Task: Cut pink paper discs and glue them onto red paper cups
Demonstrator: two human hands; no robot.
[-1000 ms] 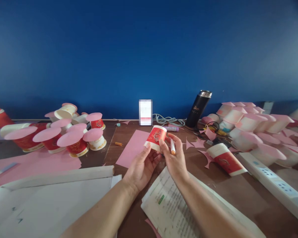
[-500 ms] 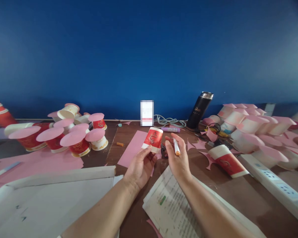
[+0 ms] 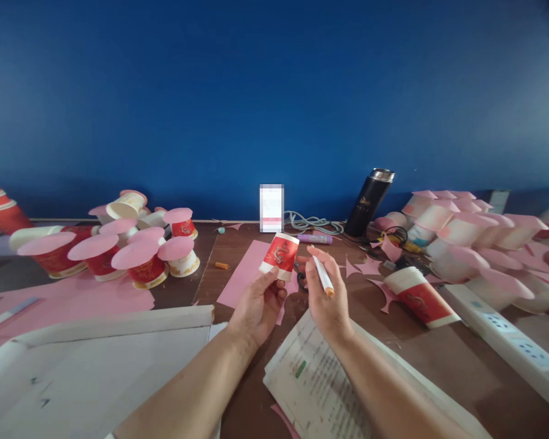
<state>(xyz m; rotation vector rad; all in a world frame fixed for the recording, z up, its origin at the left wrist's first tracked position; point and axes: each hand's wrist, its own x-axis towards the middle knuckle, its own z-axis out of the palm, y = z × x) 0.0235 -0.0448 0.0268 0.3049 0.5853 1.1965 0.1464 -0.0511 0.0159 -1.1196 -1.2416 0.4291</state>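
Between the thumb and fingers of my left hand [image 3: 257, 305] is a red and white paper cup [image 3: 281, 253], tilted, its dragon print towards me. My right hand [image 3: 328, 292], just to the right of the cup, grips a white marker [image 3: 322, 275] with an orange end. The marker's other end points up and left, near the cup; whether it touches the cup I cannot tell. Under both hands lie a pink paper sheet [image 3: 243, 271] and printed pages [image 3: 313, 378]. An orange marker cap [image 3: 222, 266] rests on the table to the left of the sheet.
Paper cups with pink discs [image 3: 139, 258] stand at the left, and more pink-topped cups [image 3: 466, 256] are piled at the right. A black flask [image 3: 368, 204], a purple marker [image 3: 315, 239], a phone [image 3: 271, 208], a lying cup [image 3: 421, 297] and a power strip [image 3: 503, 341] are around. A white box lid [image 3: 119, 366] lies front left.
My right hand has turned, so the marker leans more to the left, its upper end closer to the cup. The cup has tilted slightly and shifted a little left in my left hand.
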